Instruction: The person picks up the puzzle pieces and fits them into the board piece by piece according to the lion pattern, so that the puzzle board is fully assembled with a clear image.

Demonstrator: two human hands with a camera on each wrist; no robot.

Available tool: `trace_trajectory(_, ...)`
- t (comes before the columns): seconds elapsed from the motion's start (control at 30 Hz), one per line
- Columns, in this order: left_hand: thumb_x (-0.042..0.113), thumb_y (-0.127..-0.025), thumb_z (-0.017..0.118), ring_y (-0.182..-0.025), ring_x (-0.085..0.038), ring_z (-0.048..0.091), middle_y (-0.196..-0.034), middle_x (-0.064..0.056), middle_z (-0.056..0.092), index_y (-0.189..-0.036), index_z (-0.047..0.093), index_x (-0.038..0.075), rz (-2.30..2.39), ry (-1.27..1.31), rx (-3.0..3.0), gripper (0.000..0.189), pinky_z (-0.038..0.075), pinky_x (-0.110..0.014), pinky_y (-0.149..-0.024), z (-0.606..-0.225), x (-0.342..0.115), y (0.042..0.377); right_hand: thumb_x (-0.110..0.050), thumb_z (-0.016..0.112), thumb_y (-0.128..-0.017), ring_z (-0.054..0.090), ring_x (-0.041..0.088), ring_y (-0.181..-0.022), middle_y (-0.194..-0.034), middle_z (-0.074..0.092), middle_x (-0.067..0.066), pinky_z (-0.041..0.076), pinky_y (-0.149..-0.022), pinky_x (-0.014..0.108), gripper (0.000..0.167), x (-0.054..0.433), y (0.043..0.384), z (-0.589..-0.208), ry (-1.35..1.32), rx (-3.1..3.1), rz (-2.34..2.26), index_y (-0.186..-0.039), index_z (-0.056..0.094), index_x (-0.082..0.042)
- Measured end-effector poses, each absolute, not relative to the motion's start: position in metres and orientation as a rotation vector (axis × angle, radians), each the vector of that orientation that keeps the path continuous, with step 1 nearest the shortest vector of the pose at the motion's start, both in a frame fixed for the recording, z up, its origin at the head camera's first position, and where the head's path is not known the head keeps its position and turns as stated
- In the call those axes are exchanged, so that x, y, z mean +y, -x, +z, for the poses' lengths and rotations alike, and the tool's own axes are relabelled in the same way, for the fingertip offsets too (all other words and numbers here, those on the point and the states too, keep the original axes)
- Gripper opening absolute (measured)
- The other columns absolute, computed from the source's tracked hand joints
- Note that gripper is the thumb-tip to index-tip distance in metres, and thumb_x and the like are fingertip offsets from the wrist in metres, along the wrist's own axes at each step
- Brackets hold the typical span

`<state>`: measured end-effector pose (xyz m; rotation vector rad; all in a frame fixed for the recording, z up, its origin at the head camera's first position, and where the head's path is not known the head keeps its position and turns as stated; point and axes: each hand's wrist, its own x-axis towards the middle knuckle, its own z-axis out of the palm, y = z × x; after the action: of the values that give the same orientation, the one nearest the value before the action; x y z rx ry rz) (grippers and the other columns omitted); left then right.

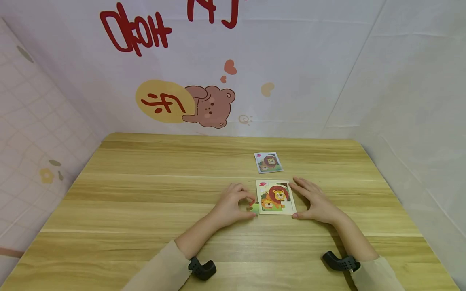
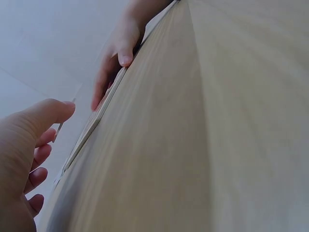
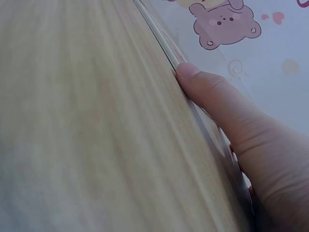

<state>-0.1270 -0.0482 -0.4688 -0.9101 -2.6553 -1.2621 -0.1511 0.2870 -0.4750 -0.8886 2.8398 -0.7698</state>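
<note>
In the head view my left hand (image 1: 230, 205) pinches a green jigsaw piece (image 1: 254, 208) between thumb and fingers, beside the lower left edge of a puzzle board (image 1: 276, 212). The left wrist view shows the piece (image 2: 59, 129) as a thin edge near the thumb tip. The board lies flat and bears a lion picture with a cub; a pale patch shows at its lower right. My right hand (image 1: 318, 202) rests along the board's right side, fingers fairly straight, touching near the upper corner, the thumb at the lower corner. Its thumb (image 3: 219, 96) fills much of the right wrist view.
Behind the board lies a small card (image 1: 268, 162) with the same lion picture. The wooden table (image 1: 145, 194) reaches back to a white printed cloth (image 1: 291, 48). Black wrist mounts (image 1: 203, 269) sit at both sleeve cuffs.
</note>
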Motion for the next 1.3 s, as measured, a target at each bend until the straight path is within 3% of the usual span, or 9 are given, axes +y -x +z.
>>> trace_trajectory(0.37, 0.039, -0.07, 0.084, -0.105, -0.013, 0.044, -0.106, 0.007, 0.056, -0.103, 0.074, 0.019, -1.158, 0.877, -2.683, 0.04, 0.036, -0.035, -0.087, -0.465, -0.002, 0.137, -0.055, 0.081, -0.067, 0.013, 0.039, -0.141, -0.156, 0.021, 0.012, 0.011, -0.103, 0.065, 0.102, 0.288, 0.151, -0.475, 0.89, 2.834, -0.765, -0.15, 0.035, -0.017)
trace_trajectory(0.77, 0.045, -0.072, 0.081, -0.095, -0.01, 0.044, -0.101, 0.01, 0.055, -0.105, 0.073, 0.023, -0.972, 0.864, -2.793, 0.04, 0.036, -0.028, -0.083, -0.464, 0.038, 0.144, -0.053, 0.081, -0.068, 0.014, 0.04, -0.14, -0.155, 0.023, 0.013, 0.012, -0.102, 0.066, 0.1, 0.288, 0.15, -0.474, 0.915, 2.834, -0.784, -0.149, 0.037, -0.015)
trace_trajectory(1.3, 0.055, -0.071, 0.078, -0.099, -0.009, 0.04, -0.106, 0.011, 0.053, -0.106, 0.072, 0.03, -0.875, 0.915, -2.843, 0.044, 0.031, -0.029, -0.085, -0.468, 0.052, 0.149, -0.052, 0.081, -0.069, 0.015, 0.04, -0.139, -0.155, 0.023, 0.014, 0.011, -0.103, 0.065, 0.099, 0.287, 0.149, -0.472, 0.935, 2.82, -0.802, -0.148, 0.037, -0.013)
